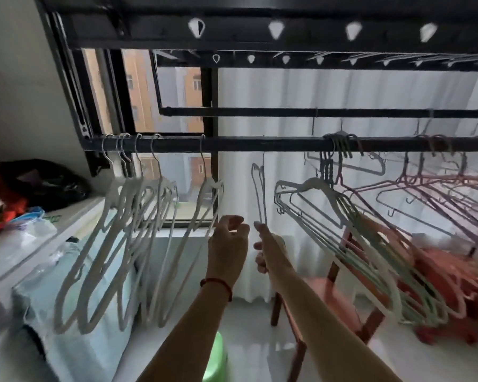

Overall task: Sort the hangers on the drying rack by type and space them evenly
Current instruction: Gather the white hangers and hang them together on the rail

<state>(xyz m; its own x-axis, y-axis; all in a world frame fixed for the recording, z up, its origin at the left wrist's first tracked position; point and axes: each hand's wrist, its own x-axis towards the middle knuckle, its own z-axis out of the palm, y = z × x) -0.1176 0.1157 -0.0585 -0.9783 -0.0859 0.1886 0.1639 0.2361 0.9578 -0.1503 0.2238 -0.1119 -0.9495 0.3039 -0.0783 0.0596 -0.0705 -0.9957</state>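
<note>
Right hand (268, 249) pinches white hanger (260, 194) under rail (260, 144).

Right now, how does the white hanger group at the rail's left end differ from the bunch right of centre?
The left white hangers hang apart along the rail; the right bunch has its hooks crowded at one spot. The left group is all white; the right bunch mixes white and pale green. Both hang slanted from one rail.

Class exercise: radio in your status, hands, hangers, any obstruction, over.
Right hand holds one white hanger on the rail. Left hand free, loosely curled. Nothing obstructing.
</note>
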